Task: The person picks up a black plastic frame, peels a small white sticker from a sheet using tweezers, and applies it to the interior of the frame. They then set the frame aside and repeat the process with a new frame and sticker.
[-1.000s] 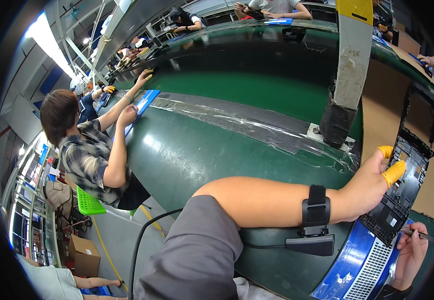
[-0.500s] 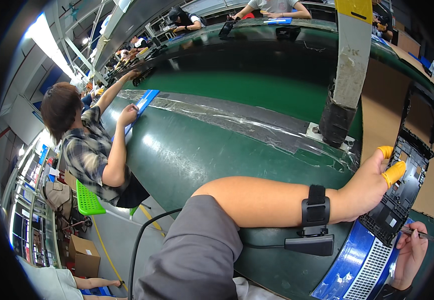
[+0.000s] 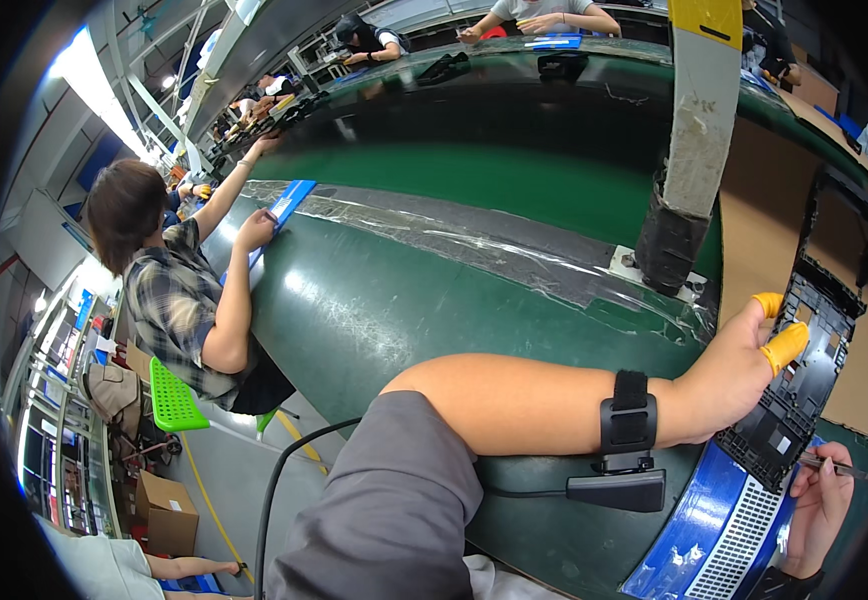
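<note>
My left hand (image 3: 729, 385), with yellow finger cots on its thumb and a finger, is closed on a black plastic device housing (image 3: 822, 325). The housing is tilted, and its inner side with ribs and small metal-coloured patches faces up. Beside its lower end, my right hand (image 3: 820, 515) pinches a thin metal tool (image 3: 847, 466), possibly tweezers; the tip is hidden behind the housing. Under both lies a blue sheet (image 3: 669, 545) with a white grid panel (image 3: 739, 540). A thin black open frame (image 3: 866, 235) extends past the housing's far end; whether they are joined I cannot tell.
A grey metal post (image 3: 699, 150) stands on the green bench (image 3: 374, 310), left of a cardboard sheet (image 3: 764, 190). A dark conveyor belt (image 3: 514, 125) runs beyond. At left sits a co-worker (image 3: 179, 290) with a blue sheet (image 3: 294, 205). A black cable (image 3: 274, 500) hangs by my left arm.
The housing has shifted very slightly left in my left hand. The co-worker at left reaches farther over the belt. Across it, another person has let go of a dark object, which now lies there.
</note>
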A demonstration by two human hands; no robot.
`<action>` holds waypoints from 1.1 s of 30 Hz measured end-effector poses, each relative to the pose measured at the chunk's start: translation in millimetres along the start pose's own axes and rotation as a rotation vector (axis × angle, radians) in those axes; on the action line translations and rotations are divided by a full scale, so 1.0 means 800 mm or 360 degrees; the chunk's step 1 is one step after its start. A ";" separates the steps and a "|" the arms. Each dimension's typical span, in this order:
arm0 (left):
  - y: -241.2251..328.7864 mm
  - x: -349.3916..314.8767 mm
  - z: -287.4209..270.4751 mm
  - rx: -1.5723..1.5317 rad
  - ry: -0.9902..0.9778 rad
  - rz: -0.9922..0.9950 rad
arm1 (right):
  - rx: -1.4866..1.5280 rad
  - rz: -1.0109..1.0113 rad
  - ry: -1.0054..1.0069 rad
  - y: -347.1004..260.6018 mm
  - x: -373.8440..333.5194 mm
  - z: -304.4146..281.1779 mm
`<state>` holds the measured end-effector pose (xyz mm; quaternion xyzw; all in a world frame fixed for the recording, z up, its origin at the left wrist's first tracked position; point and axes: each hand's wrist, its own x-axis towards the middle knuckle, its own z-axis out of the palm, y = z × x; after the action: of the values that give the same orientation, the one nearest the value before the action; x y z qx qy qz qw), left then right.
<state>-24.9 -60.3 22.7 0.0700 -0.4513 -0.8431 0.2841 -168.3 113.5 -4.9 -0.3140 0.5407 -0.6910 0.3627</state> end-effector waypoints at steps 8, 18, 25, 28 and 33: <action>0.001 -0.003 0.001 -0.0071 0.0017 -0.0014 | -0.0035 -0.0017 0.0038 -0.004 -0.003 0.003; -0.019 0.013 0.003 0.0050 0.0158 0.0053 | -0.0020 0.0038 -0.0097 0.007 0.003 -0.024; -0.022 0.022 0.022 0.0079 0.0099 0.0284 | 0.0058 -0.0099 0.0293 -0.014 -0.007 -0.032; 0.005 0.001 0.006 0.0345 0.0194 0.0088 | 0.0040 -0.0028 0.0103 -0.020 -0.003 -0.014; 0.004 0.001 -0.026 0.0280 0.0453 0.0303 | 0.0159 -0.0087 0.0297 -0.024 0.003 0.005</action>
<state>-16.6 -77.2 13.1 0.1700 -0.4830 -0.7513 0.4164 -169.2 112.7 14.5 -0.2445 0.5282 -0.7529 0.3071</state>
